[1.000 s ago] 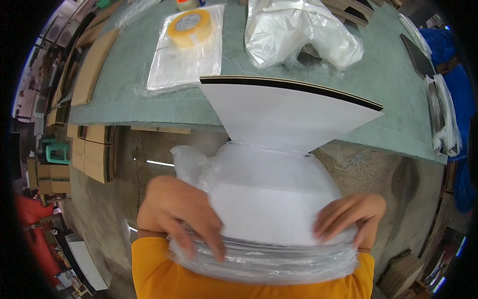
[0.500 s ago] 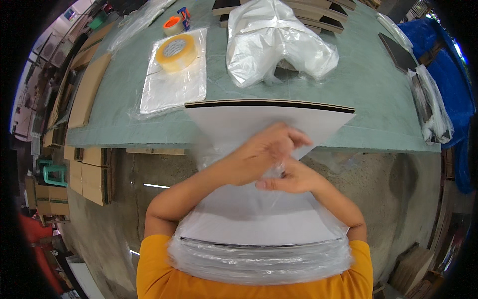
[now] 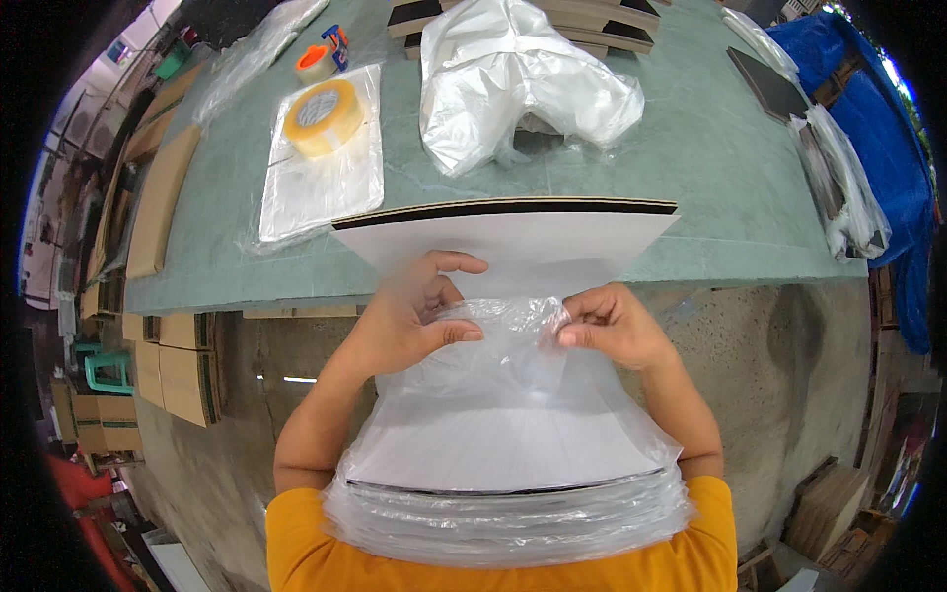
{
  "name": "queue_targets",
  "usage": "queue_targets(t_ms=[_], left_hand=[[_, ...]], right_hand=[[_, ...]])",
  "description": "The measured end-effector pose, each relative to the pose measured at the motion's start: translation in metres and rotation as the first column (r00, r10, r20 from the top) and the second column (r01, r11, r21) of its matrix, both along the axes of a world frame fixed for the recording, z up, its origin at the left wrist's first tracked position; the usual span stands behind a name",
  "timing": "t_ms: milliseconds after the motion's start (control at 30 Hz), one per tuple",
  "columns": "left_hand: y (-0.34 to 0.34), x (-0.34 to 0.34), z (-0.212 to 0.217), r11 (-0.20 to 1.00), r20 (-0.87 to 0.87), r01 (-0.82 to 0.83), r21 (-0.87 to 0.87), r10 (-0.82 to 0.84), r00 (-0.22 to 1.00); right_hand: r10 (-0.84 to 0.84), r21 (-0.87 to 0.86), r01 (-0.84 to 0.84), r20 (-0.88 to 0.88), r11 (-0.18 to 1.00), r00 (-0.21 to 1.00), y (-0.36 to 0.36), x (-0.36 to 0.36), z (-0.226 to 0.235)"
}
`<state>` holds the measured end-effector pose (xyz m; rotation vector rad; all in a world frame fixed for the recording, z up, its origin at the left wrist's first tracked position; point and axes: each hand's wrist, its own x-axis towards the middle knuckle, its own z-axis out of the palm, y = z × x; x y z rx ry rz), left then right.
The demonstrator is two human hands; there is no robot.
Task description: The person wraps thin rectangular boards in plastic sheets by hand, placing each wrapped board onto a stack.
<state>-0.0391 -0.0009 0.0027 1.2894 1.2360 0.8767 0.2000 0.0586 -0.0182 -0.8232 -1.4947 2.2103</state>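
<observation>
In front of me a clear plastic bag [image 3: 503, 360] spreads over a white board, its thin mouth bunched up in the middle. My right hand [image 3: 626, 331] is closed, pinching the bag's mouth between thumb and fingers. At the bag's left side my left hand [image 3: 395, 321] is open, thumb and index finger apart, the other fingers curled near the film. Just beyond both hands, white boards with dark edges [image 3: 503, 237] lean at the table's near edge. Plastic-wrapped layers [image 3: 503, 523] are stacked against my body.
A green table [image 3: 710, 197] carries a roll of clear tape [image 3: 323, 116] on flat plastic bags [image 3: 335, 187]. Further back are a small tape roll [image 3: 316, 64], crumpled white plastic [image 3: 533, 79] and stacked boards [image 3: 626, 25]. Cardboard [image 3: 163, 202] lines the left edge; wrapped pieces [image 3: 843, 183] lie right.
My hands, crossed over each other before, have moved apart to either side of the bag's mouth. My right hand now pinches the film. The view has shifted slightly.
</observation>
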Motion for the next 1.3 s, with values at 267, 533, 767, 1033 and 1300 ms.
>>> queue_targets(t_ms=[267,533,767,1033,1300], left_hand=[[-0.004,0.006,0.026,0.927,-0.383,0.027,0.375,0.129,0.915],[-0.009,0.006,0.004,0.983,-0.264,-0.071,0.171,0.115,0.958],[-0.02,-0.014,0.043,0.453,0.079,-0.551,0.7,0.719,0.691],[-0.016,0.035,0.059,0.918,-0.05,0.077,0.389,-0.062,0.997],[-0.003,0.027,0.044,0.991,0.493,-0.004,-0.132,0.07,0.867]], right_hand=[[-0.169,0.091,0.167,0.013,0.982,0.986,0.001,-0.002,-0.006],[-0.293,-0.35,0.177,-0.311,0.92,0.904,-0.005,-0.012,-0.001],[-0.105,0.124,0.126,-0.163,0.984,0.981,-0.009,0.002,0.009],[-0.041,0.815,0.137,-0.138,0.563,0.99,-0.005,-0.029,0.045],[0.457,0.388,-0.489,0.18,0.781,0.871,-0.019,-0.024,0.039]])
